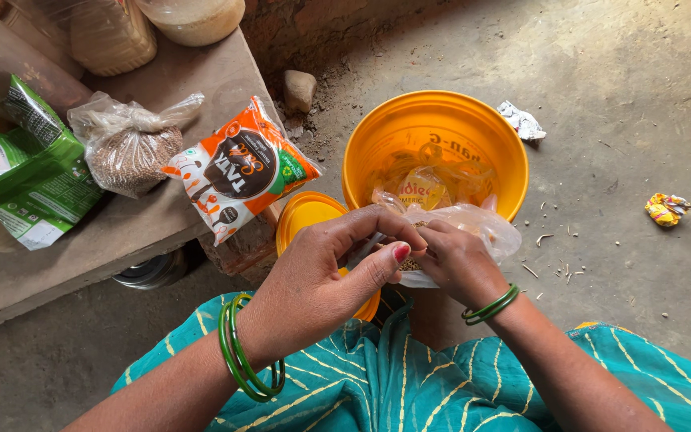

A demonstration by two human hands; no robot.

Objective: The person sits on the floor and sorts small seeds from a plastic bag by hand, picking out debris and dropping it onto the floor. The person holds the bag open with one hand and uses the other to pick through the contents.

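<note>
A clear plastic bag (473,228) of small seeds is pinched at its neck by the fingers of the left hand (321,276) and right hand (457,260), above an orange lid (305,214); beyond, a yellow bucket (433,128) is seen on the floor.

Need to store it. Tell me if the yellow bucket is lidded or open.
Open. The yellow bucket shows its inside with packets in it; its lid lies beside it.

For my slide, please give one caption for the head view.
Both hands, left hand and right hand, work a clear plastic bag over a yellow bucket beside a bench of packets.
</note>
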